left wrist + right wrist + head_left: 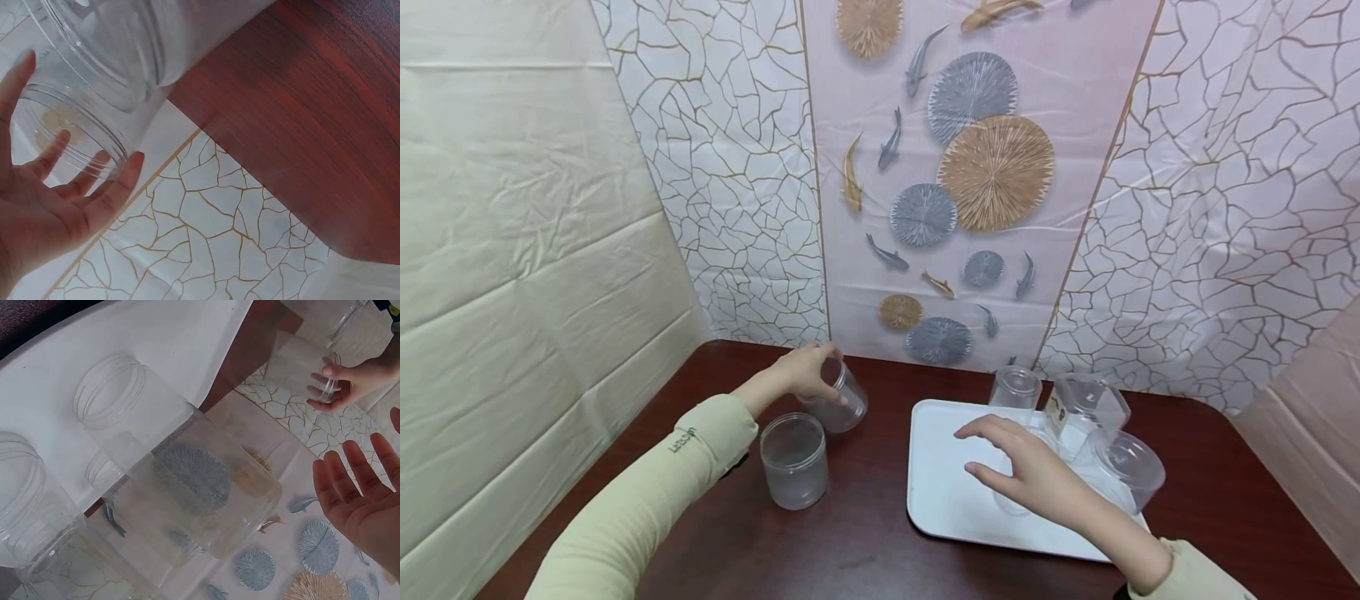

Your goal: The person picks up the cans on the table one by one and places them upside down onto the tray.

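At the back left of the table, my left hand (808, 372) grips a clear plastic jar (847, 406) near its threaded rim. In the left wrist view, its fingers curl about the mouth of that jar (75, 134). Whether the jar's base touches the table, I cannot tell. A second clear jar (794, 467) stands upright just in front of it, mouth up. My right hand (1030, 471) hovers over the white tray (947, 467), fingers spread and holding nothing. Close beside it, clear containers stand on the tray, among them a tall jar (187, 462).
A squarish clear container (1086, 408) with a label stands at the tray's back right. A round clear tub (1131, 467) tilts at the tray's right edge. Patterned cloth (760, 208) hangs behind the dark red wooden table (865, 550), with plain cloth (535, 250) at the left.
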Motion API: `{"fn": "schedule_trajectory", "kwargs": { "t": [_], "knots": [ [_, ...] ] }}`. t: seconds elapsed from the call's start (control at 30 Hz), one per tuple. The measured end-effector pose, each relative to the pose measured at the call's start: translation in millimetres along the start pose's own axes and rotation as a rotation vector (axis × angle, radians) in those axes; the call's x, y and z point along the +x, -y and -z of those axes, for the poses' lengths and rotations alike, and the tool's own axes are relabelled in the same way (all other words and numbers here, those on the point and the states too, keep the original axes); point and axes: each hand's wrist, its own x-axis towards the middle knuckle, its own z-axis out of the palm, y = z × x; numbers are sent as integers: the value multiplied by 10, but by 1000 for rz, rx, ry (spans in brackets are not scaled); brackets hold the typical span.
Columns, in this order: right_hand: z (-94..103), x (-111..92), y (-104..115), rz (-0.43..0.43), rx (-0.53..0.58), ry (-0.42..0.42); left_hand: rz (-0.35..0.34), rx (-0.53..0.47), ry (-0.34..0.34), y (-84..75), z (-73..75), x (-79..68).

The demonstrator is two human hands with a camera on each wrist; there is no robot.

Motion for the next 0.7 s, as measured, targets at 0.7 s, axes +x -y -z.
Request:
{"fn": "schedule_trajectory", "kwargs": {
  "t": [0.7],
  "knots": [
    [10,24,-29,-121,45,-133,-178,-342,-270,3,-128,-220]
  ]
}}
